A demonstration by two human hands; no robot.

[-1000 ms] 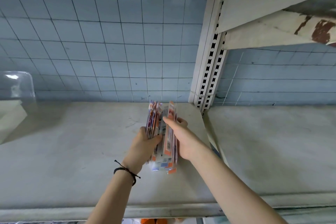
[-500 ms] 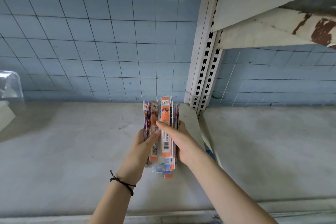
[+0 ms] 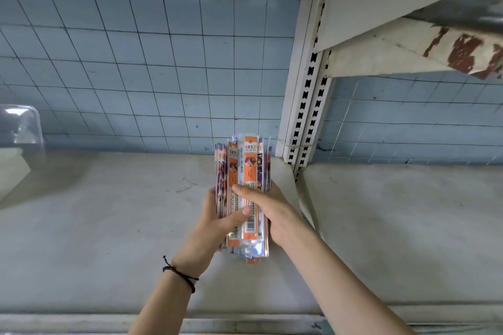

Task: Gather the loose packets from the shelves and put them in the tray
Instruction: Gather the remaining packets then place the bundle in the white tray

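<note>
- The packets are long, narrow, glossy sleeves, printed orange and purple, with a barcode on the front one; they are bunched upright into one bundle above the middle of the shelf, near its right end
- The shelf is a flat, pale board, dull and scuffed, with a few dark scratches left of the bundle
- Behind it, the wall is made of small square blue tiles with dark grout lines
- A white metal upright with two rows of punched slots stands just right of the bundle; a slanted bracket at the far right shows brown rust patches
- The left hand grips the bundle from the left, thumb laid across the front packet, fingers curled behind it
- The right hand clasps it from the right, thumb pressed over the front
- A black cord bracelet circles the left wrist
- The fingers of both hands are hidden behind the bundle, so the packet count cannot be told
- A clear plastic container at the far left is cut off by the frame edge
</note>
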